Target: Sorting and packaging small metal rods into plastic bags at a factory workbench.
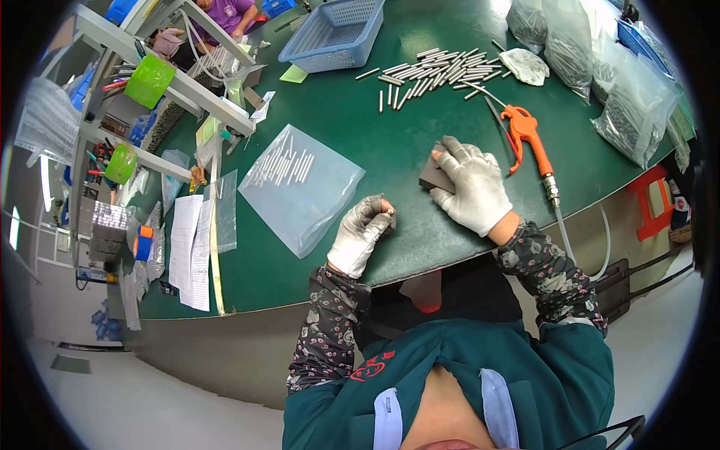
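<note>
My right hand (474, 187), in a white glove with a bare fingertip showing, lies over a dark grey block (433, 178) on the green table and grips it. My left hand (360, 234), gloved too, is closed near the table's front edge, its fingers curled into a pinch. Whatever is at its fingertips is too small to make out. Left of that hand, a clear plastic bag (315, 202) lies flat with a row of thin metal pins (289, 166) on it. Farther off is a loose pile of metal pins (446, 69).
An orange air blow gun (529, 135) with a hose lies right of my right hand. A blue basket (334, 37) stands at the back, filled plastic bags (634, 105) at the far right. Paper sheets (191, 251) and a grey shelf frame (165, 82) are on the left. Another person (225, 15) sits beyond.
</note>
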The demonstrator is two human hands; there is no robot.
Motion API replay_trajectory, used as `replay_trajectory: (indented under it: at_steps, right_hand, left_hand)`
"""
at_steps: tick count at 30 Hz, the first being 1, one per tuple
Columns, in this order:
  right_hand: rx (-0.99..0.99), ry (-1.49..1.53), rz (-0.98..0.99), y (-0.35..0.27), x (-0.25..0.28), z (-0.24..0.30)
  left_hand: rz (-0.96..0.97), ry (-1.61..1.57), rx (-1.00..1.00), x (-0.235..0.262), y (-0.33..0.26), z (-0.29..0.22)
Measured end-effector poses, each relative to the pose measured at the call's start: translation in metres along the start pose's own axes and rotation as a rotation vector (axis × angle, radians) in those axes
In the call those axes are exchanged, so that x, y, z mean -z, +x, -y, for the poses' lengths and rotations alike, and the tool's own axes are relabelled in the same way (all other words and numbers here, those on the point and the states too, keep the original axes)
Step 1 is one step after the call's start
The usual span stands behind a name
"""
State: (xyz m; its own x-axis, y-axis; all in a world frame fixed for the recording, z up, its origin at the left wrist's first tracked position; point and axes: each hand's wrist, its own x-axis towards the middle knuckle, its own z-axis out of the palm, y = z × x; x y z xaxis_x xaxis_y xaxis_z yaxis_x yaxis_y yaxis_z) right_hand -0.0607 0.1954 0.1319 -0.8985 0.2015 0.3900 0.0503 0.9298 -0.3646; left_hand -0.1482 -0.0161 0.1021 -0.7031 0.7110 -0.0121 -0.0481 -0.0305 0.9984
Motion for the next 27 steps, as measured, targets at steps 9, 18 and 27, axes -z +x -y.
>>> replay_trajectory:
  at_steps: [9, 18, 27]
  right_hand:
    - [0.455, 0.375, 0.001, -0.007, 0.007, 0.029]
    - [-0.033, -0.155, 0.004, 0.0, -0.001, -0.01]
    - [0.071, 0.3, 0.088, -0.011, 0.018, 0.036]
  left_hand:
    - [-0.093, -0.009, -0.003, -0.011, 0.0, -0.009]
    - [-0.03, -0.055, -0.025, -0.002, 0.002, -0.001]
    - [-0.033, -0.063, 0.125, -0.011, -0.002, -0.016]
